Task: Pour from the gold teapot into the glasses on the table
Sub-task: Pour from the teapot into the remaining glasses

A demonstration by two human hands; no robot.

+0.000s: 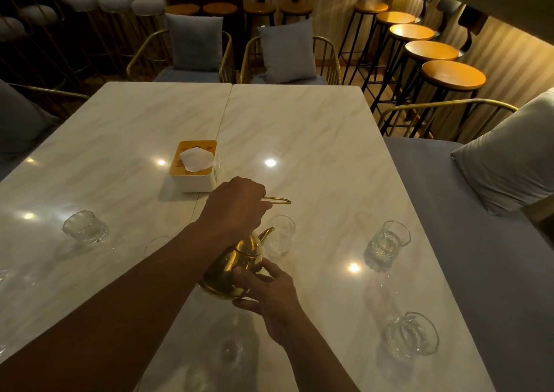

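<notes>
A gold teapot point(230, 267) is tilted above the marble table point(314, 139), its spout aimed at the rim of a clear glass point(280, 235). My left hand point(236, 205) grips the teapot's thin gold handle from above. My right hand point(266, 289) cups the pot's lower body. More glasses stand around: one at the right point(386, 244), one at the near right point(410, 336), one at the left point(84, 226), one near my body point(230, 349). Another glass point(157, 244) is half hidden behind my left forearm.
A yellow and white tissue box point(195, 166) sits mid-table beyond the teapot. Gold-framed chairs with grey cushions point(287, 52) stand at the far edge. Wooden bar stools point(452, 75) line the right wall. A grey bench with a pillow point(509, 151) runs along the right.
</notes>
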